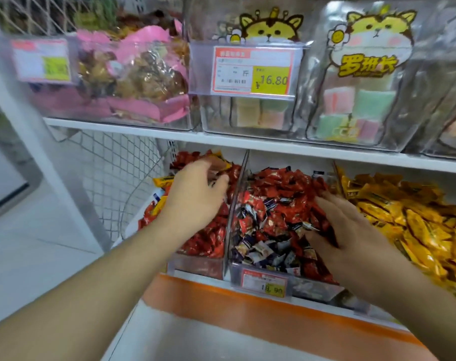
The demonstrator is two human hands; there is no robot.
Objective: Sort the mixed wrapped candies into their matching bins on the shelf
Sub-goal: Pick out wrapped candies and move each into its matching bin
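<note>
Landmark: the clear divider between the left and middle bins of the lower shelf.

1. Left bin, left of the divider. Filled with red wrapped candies; a few yellow strays are seen along its left and rear edges.
2. Left hand, just left of the divider, held over the red pile. Fingers are curled toward an orange-yellow wrapper at the back; whether that wrapper is actually pinched cannot be told.
3. Middle bin, immediately right of the divider. A mixed lot is held: red pieces with dark blue-and-white candies gathered toward the front.
4. Right hand, right of the divider at the middle bin's far side. Fingers are spread and laid flat on the candies; nothing is gripped.
5. Yellow candies, in the bin furthest right of the divider.

Handling note: the sorting is judged early. Strays are best lifted one at a time by a wrapper end, the surrounding pile being steadied by the flat hand, and carried over the divider rather than swept, so that neighbours are not dragged across.
</note>
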